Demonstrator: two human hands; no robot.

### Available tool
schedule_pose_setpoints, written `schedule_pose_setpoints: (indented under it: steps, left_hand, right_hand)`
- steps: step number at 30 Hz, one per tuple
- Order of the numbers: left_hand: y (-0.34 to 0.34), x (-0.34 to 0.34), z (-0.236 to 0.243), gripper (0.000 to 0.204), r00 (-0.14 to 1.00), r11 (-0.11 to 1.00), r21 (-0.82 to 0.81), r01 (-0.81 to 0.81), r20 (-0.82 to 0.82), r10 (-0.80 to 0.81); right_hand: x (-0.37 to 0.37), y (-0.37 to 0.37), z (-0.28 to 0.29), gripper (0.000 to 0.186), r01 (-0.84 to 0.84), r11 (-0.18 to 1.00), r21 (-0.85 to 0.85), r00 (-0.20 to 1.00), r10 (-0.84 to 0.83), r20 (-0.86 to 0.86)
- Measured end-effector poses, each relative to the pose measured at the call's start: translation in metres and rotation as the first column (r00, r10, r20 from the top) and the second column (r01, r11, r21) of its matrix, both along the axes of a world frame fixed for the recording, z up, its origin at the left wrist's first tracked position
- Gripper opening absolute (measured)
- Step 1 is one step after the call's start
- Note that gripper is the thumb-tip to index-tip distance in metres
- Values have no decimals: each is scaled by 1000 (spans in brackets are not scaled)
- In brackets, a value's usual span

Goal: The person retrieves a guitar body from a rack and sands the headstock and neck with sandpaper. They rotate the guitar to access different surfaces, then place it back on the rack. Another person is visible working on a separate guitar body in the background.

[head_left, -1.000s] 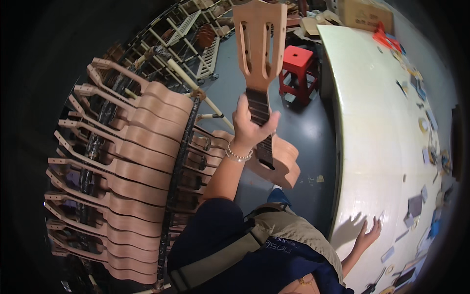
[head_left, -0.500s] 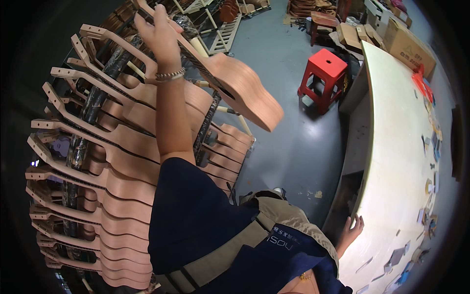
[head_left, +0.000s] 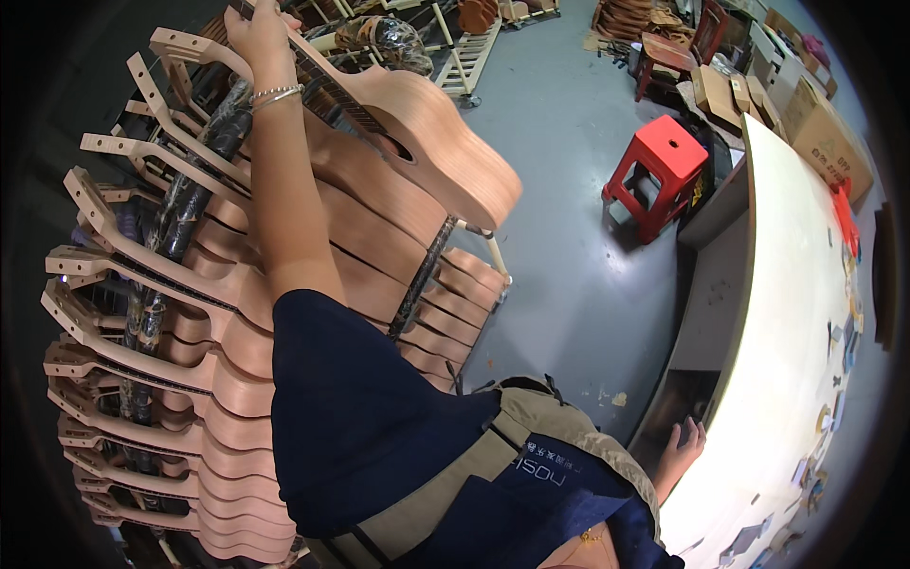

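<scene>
At the upper left, my left hand (head_left: 261,40) is closed round the neck of an unfinished pale-wood ukulele (head_left: 445,133). The neck slants down to the right, with its dark fretboard and part of the sound hole showing. Its headstock is mostly hidden by my hand and the frame edge. The body hangs close over other bare ukuleles (head_left: 248,379) lined up on a rack, necks to the left; whether it touches them I cannot tell. My right hand (head_left: 679,453) is by the near edge of the white-topped table (head_left: 758,379), empty, its fingers apart.
A black-wrapped rack bar (head_left: 194,190) runs beneath the necks. Beyond the grey floor (head_left: 559,190) stands a red plastic stool (head_left: 664,166). Cardboard boxes (head_left: 823,133) and a wooden chair (head_left: 668,52) are at the far right. Small scraps litter the table's far side.
My left hand has moved left with the ukulele, whose body has come nearer the row on the rack. The view has shifted a little. My right hand stays by the table edge.
</scene>
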State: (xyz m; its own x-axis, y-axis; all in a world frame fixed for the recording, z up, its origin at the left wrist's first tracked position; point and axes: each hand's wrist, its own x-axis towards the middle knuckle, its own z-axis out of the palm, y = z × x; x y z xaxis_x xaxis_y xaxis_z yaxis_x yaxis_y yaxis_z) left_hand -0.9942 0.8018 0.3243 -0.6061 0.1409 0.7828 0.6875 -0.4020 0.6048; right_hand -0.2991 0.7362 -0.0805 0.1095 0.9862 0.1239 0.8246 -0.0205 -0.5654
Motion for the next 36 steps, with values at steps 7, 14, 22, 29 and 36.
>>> schedule_pose_setpoints:
  steps: [7, 14, 22, 29, 36]
  left_hand:
    - [6, -76, -35, 53, 667, 701, -118, -704, -450, 594]
    - [20, -61, -50, 72, 533, 501, -199, -842, -452, 715]
    - [4, -7, -46, 82, 59, 190, 176, -966, -565, 823]
    - [-47, -20, -59, 61, 651, 541, -366, -757, -355, 671]
    - [-61, 63, -25, 70, 739, 522, -524, -673, -512, 438]
  right_hand:
    - [-18, 5, -1, 28, -27, 999, -18, 991, 30, 134]
    - [-14, 4, -10, 30, -13, 1000, -8, 995, 14, 97]
    - [1, -18, -31, 31, -39, 999, 20, 991, 36, 129]
    - [-5, -37, -28, 32, -21, 999, -45, 999, 23, 47]
    - [1, -50, -31, 33, -110, 994, 8, 993, 110, -46]
